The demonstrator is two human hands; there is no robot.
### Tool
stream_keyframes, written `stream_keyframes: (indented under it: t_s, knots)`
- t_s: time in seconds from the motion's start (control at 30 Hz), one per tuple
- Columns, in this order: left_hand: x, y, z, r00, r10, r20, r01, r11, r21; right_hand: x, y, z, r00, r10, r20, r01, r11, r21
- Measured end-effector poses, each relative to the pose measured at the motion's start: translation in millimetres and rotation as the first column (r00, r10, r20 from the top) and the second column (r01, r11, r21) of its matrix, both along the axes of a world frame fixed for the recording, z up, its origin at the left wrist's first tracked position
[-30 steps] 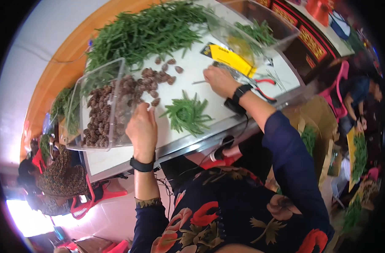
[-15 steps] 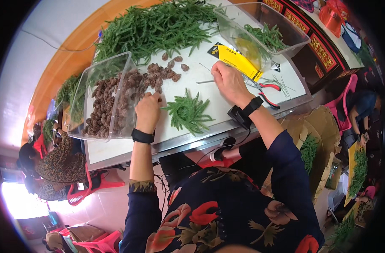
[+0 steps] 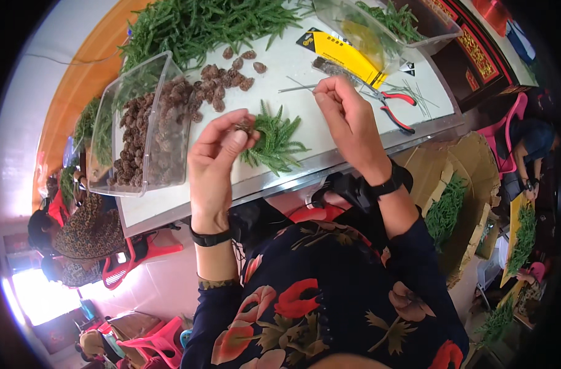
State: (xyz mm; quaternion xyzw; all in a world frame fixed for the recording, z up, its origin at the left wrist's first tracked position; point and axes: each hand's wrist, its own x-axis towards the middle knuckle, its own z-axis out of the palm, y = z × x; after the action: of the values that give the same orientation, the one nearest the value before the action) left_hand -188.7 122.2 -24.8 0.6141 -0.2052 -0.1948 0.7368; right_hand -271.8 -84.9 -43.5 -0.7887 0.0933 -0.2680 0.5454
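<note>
Pine cone (image 3: pixel 244 126) pinched in the left hand (image 3: pixel 213 160) over the tabletop (image 3: pixel 315 136).
The right hand (image 3: pixel 354 126), apart from the left, pinches a thin wire (image 3: pixel 300 82) near red-handled pliers (image 3: pixel 379 96).

I count two hands on my feed, one left hand (image 3: pixel 214 161) and one right hand (image 3: pixel 355 128), one held pinecone (image 3: pixel 244 126), one sprig cluster (image 3: pixel 276 145), one pair of pliers (image 3: pixel 382 97), one yellow packet (image 3: pixel 345 54) and two clear tubs (image 3: pixel 158 117). The heaped cones (image 3: pixel 133 138) are too many for me to count.
</note>
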Motion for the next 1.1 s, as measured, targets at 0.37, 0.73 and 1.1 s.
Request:
stream_keyframes:
  t_s: [0.37,0.73,1.1]
  knots:
    - [-23.2,-1.9,-12.5,0.898,-0.211,-0.387,0.117,0.960,-0.252,-32.8,36.3,8.8,0.991,0.050,0.122,-0.055,0.998,0.042]
    - [-16.1,7.2,-29.7,0.811,-0.274,-0.517,0.004,0.886,-0.463,-41.8,52.5,-6.9,0.994,0.087,0.064,-0.098,0.974,0.204]
    - [-32.7,-3.7,-18.3,0.858,-0.194,-0.476,-0.001,0.925,-0.380,-41.2,67.6,-8.5,0.988,0.028,0.154,-0.014,0.996,-0.088]
